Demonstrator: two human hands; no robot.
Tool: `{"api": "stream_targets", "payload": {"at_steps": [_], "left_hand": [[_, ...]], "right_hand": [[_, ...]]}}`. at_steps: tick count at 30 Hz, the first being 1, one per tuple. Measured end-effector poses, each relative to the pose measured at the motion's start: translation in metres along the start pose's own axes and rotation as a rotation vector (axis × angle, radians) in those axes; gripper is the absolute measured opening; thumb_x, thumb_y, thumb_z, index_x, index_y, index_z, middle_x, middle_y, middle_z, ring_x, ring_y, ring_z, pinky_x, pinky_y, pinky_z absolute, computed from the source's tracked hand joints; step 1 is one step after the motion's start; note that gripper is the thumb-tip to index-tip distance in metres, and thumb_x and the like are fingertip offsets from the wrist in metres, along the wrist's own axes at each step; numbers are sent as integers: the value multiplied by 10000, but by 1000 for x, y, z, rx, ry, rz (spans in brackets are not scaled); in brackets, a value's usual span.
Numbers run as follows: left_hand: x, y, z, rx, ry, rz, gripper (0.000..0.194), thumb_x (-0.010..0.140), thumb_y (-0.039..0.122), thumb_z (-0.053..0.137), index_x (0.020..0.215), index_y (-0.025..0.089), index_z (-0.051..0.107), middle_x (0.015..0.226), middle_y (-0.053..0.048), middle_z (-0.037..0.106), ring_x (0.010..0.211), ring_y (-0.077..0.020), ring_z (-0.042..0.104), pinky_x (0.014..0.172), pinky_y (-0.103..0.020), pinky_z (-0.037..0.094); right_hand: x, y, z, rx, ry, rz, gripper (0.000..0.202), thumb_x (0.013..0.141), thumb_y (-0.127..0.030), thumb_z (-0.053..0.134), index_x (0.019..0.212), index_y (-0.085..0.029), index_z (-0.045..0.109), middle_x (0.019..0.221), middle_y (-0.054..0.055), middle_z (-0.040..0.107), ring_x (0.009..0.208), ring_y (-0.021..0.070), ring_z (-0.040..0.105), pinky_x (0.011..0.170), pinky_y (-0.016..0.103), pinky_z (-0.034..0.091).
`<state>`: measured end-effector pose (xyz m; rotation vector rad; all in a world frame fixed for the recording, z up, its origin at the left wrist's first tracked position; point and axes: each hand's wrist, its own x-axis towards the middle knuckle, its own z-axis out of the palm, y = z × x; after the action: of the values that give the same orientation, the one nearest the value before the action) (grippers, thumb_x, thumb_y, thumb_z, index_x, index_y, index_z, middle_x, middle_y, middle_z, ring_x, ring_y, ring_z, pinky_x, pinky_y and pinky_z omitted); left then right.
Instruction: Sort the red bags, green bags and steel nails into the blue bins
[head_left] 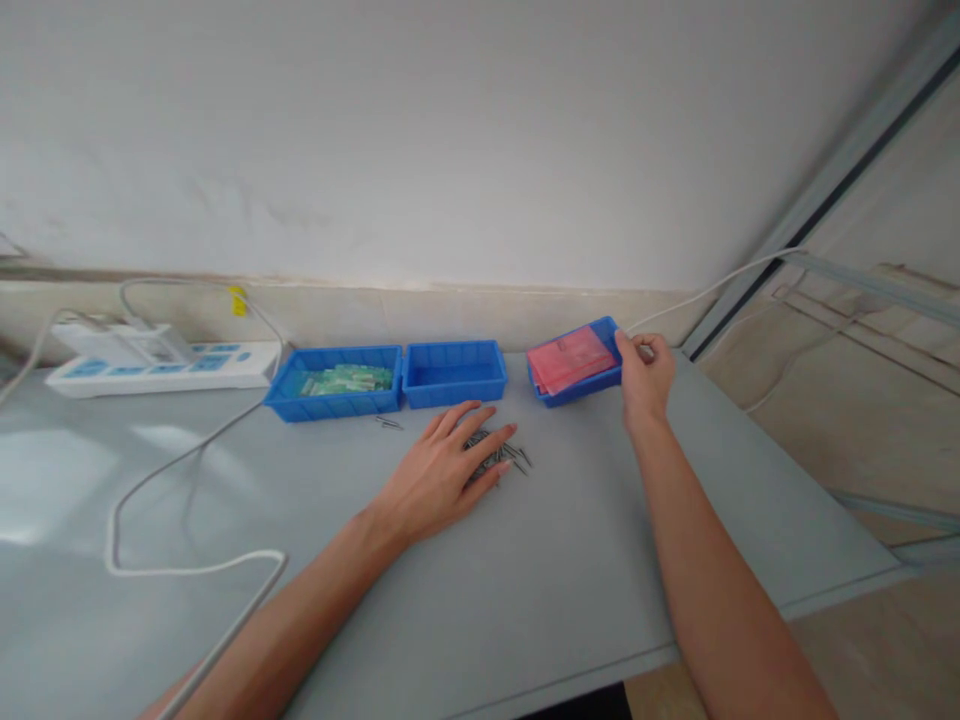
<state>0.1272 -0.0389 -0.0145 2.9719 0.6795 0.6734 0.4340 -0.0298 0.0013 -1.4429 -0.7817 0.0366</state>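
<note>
My left hand (450, 455) lies with fingers spread over a pile of small metal screws or pins (517, 455), partly covering them. On the right, my right hand (646, 375) pinches the right end of a blue bin (574, 391), which sits at an angle. A pink plastic packet (570, 360) rests in that bin. Between the hands and the wall stands another blue bin (455, 391) with nothing visible inside. To its left, a third blue bin (334, 405) contains small green-and-clear packets (349, 378). Just in front of it lie a few loose metal pieces (388, 423).
A white power strip (165, 372) with plugged-in adapters stands at the back left. Its white cable (199, 572) loops across the grey table (525, 590) toward my left forearm. The wall (450, 150) rises behind the bins, and a metal frame (750, 275) borders the right side.
</note>
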Motion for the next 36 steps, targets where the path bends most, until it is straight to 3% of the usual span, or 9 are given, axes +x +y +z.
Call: {"api": "stream_targets", "payload": {"at_steps": [5, 9, 12, 16, 19, 21, 26, 31, 36], "left_hand": [[-1, 1, -3, -42, 16, -8, 440, 1050, 415, 442, 1434, 230, 549, 1449, -139, 561, 1379, -324, 468, 1128, -547, 446], [-1, 5, -5, -115, 30, -68, 449, 1004, 502, 518, 1313, 185, 588, 1391, -150, 602, 1342, -319, 511, 1126, -529, 447], [0, 7, -4, -182, 102, -187, 640, 893, 663, 610, 1283, 160, 553, 1319, -173, 631, 1269, -339, 572, 1077, -532, 486], [-3, 5, -2, -259, 238, -318, 1017, 761, 769, 685, 1508, 184, 319, 1428, -205, 554, 1331, -372, 540, 1092, -565, 469], [-6, 2, -5, -292, 299, -290, 1232, 712, 779, 723, 1605, 207, 95, 1572, -229, 394, 1434, -385, 432, 1155, -568, 408], [-7, 1, -8, -290, 336, -246, 1278, 698, 787, 725, 1618, 213, 48, 1621, -224, 312, 1481, -384, 358, 1188, -565, 369], [-8, 4, -17, -282, 351, -257, 1120, 788, 713, 705, 1617, 231, 126, 1628, -181, 311, 1496, -349, 334, 1216, -532, 343], [-8, 5, -19, -257, 357, -244, 938, 886, 625, 650, 1610, 258, 179, 1620, -166, 327, 1488, -342, 347, 1205, -533, 357], [-8, 5, -14, -188, 194, -186, 771, 949, 579, 586, 1587, 257, 297, 1643, -167, 301, 1486, -357, 352, 1184, -564, 373]], "right_hand": [[-15, -41, -16, -31, -123, -42, 290, 705, -454, 764, 795, -207, 644, 748, 26, 703, 696, 201, 665, 644, 299, 506], [-42, -75, -19, -201, -214, -302, 196, 810, -403, 696, 837, -208, 693, 856, 55, 760, 813, 234, 728, 791, 357, 562], [-65, -104, -15, -411, -255, -516, 140, 861, -354, 657, 863, -223, 704, 889, 50, 773, 806, 233, 733, 816, 355, 562], [-88, -135, -6, -499, -348, -735, 130, 914, -298, 594, 927, -228, 703, 1072, 77, 780, 923, 250, 747, 830, 345, 564], [-93, -149, -3, -471, -359, -823, 147, 935, -275, 569, 965, -224, 704, 1190, 103, 757, 1050, 271, 734, 903, 381, 562], [-91, -157, -3, -443, -344, -868, 149, 943, -280, 572, 982, -229, 706, 1214, 104, 750, 1079, 269, 729, 944, 395, 558], [-80, -166, -5, -378, -261, -876, 128, 930, -285, 603, 978, -235, 712, 1146, 89, 773, 1043, 259, 743, 951, 388, 570], [-61, -150, -13, -289, -126, -740, 128, 907, -329, 650, 955, -233, 720, 1063, 73, 787, 988, 267, 751, 929, 408, 575], [-41, -133, -27, -213, 21, -619, 181, 896, -372, 680, 966, -213, 729, 1017, 82, 778, 927, 266, 750, 891, 428, 586]]}}
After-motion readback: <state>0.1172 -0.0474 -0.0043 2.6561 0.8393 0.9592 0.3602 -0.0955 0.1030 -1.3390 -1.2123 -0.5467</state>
